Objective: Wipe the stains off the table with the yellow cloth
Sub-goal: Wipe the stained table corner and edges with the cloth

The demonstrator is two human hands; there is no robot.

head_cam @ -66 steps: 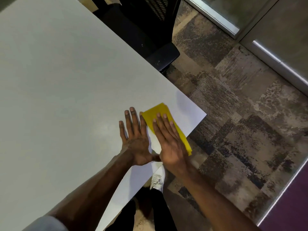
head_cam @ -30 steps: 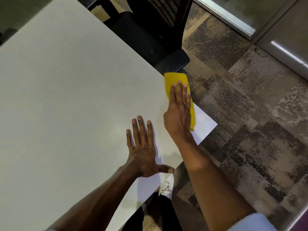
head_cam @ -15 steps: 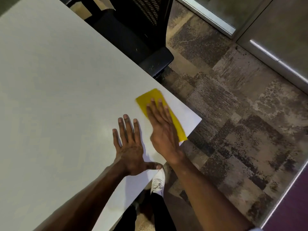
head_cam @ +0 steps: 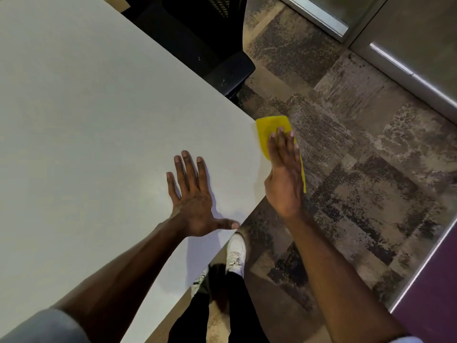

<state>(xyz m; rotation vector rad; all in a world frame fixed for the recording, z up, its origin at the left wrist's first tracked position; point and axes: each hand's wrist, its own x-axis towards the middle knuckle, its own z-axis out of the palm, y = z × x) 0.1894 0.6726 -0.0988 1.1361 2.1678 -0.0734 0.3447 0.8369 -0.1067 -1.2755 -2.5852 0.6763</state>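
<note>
A folded yellow cloth [head_cam: 268,131] lies flat at the right corner of the white table [head_cam: 99,120], part of it past the edge. My right hand [head_cam: 284,177] rests palm-down on the cloth with straight fingers and covers most of it. My left hand [head_cam: 191,194] is spread flat on the tabletop to the left of the cloth, fingers apart, thumb toward the near edge, holding nothing. I can make out no stains on the pale surface.
A black office chair [head_cam: 210,48] is tucked against the table's far right edge. Patterned carpet [head_cam: 358,169] spreads to the right, bounded by a glass partition's metal frame [head_cam: 408,75]. My white shoes [head_cam: 235,253] stand below the table's near edge.
My right hand has slid the cloth from the tabletop near my left hand out to the right corner, partly past the edge. My left hand has stayed planted.
</note>
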